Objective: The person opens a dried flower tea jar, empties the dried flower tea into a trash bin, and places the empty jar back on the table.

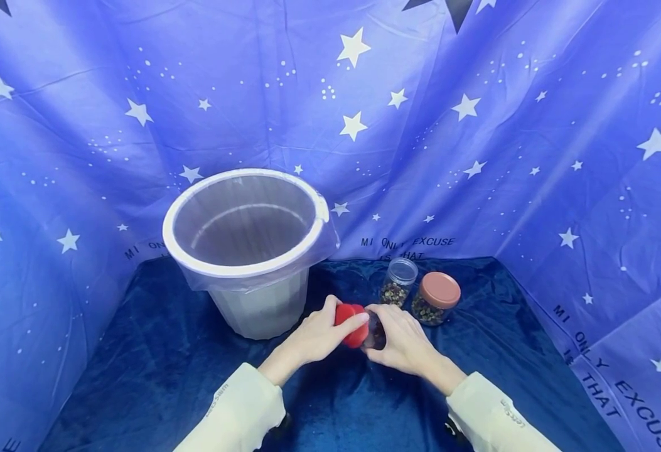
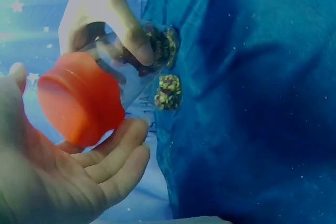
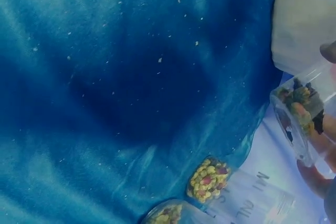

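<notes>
Left hand (image 1: pixel 314 336) fingers wrap the round red lid (image 1: pixel 351 323); right hand (image 1: pixel 400 339) grips the clear plastic jar (image 1: pixel 374 334), tilted sideways, near centre, just right of the lined white bucket (image 1: pixel 248 251).

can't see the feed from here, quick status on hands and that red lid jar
Left hand grips red lid. Right hand holds the jar tilted sideways. Lid on jar. Two other jars behind, bin left; nothing blocking.
</notes>
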Action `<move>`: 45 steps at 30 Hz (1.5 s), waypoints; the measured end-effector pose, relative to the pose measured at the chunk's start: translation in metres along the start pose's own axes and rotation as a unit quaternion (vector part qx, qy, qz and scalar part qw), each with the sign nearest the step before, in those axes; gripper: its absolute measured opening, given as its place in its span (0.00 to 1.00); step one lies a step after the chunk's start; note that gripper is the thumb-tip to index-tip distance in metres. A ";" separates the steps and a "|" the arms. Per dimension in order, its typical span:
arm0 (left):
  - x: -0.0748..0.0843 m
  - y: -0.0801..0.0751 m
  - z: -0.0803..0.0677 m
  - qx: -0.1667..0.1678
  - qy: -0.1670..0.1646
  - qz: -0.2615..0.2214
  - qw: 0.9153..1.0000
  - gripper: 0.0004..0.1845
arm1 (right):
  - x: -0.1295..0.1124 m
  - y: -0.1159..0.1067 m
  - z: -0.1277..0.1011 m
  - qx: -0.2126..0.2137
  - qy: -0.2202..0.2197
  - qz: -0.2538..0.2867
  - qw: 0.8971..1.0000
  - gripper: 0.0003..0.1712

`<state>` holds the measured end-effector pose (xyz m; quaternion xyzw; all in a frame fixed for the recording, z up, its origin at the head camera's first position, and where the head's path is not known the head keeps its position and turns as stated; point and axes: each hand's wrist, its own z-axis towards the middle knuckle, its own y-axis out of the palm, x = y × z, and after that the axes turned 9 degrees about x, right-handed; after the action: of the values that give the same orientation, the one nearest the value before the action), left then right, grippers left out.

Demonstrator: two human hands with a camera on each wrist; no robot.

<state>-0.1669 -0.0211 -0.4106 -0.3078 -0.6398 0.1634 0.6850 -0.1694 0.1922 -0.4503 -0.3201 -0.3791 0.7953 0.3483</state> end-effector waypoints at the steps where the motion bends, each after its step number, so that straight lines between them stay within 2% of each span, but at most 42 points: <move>1: -0.001 -0.002 0.000 -0.008 0.001 -0.004 1.000 0.37 | 0.001 0.000 0.000 -0.001 0.002 0.000 1.000 0.40; 3: -0.002 -0.005 -0.001 -0.019 0.011 -0.010 1.000 0.42 | 0.003 -0.001 0.001 -0.005 0.010 0.003 1.000 0.40; 5: -0.004 -0.007 -0.002 -0.020 0.042 0.001 0.999 0.46 | 0.004 -0.001 0.001 -0.010 0.017 0.006 1.000 0.40; 7: -0.007 -0.010 -0.003 -0.018 0.091 0.027 0.995 0.48 | 0.006 -0.002 0.001 -0.019 0.026 0.011 0.999 0.41; 9: -0.009 -0.012 -0.004 -0.009 0.155 0.059 0.986 0.48 | 0.008 -0.003 0.001 -0.027 0.032 0.014 0.999 0.41; 12: -0.012 -0.015 -0.005 0.012 0.252 0.114 0.961 0.48 | 0.010 -0.003 0.000 -0.035 0.032 0.016 0.999 0.41; 15: -0.015 -0.015 -0.006 0.027 0.315 0.154 0.936 0.47 | 0.010 -0.003 -0.001 -0.037 0.025 0.017 0.999 0.41; 19: -0.018 -0.012 -0.006 0.041 0.373 0.197 0.906 0.45 | 0.009 -0.002 -0.003 -0.041 0.012 0.022 0.999 0.41; 24: -0.023 -0.008 -0.005 0.078 0.439 0.236 0.863 0.40 | 0.006 -0.003 -0.005 -0.047 0.005 0.024 0.999 0.41; 26: -0.024 -0.007 -0.005 0.093 0.456 0.245 0.851 0.37 | 0.006 -0.004 -0.005 -0.048 0.003 0.025 0.999 0.41; 27: -0.025 -0.007 -0.005 0.097 0.460 0.247 0.847 0.36 | 0.006 -0.004 -0.005 -0.047 0.002 0.025 0.999 0.41; 29: -0.025 -0.007 -0.004 0.102 0.461 0.248 0.846 0.35 | 0.007 -0.004 -0.004 -0.046 -0.002 0.026 0.999 0.41; 32: -0.024 -0.008 -0.005 0.094 0.448 0.243 0.855 0.35 | 0.007 -0.003 -0.004 -0.040 -0.011 0.027 0.999 0.41; 39: -0.020 -0.010 -0.006 0.068 0.394 0.221 0.890 0.34 | 0.006 -0.001 -0.006 -0.031 -0.024 0.023 0.999 0.40; 45: -0.016 -0.009 -0.007 0.072 0.326 0.209 0.919 0.32 | 0.004 -0.001 -0.004 -0.036 -0.029 0.013 0.999 0.40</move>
<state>-0.1639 -0.0392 -0.4168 -0.4207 -0.2888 0.2384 0.8263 -0.1686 0.1973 -0.4530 -0.3146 -0.4132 0.7944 0.3150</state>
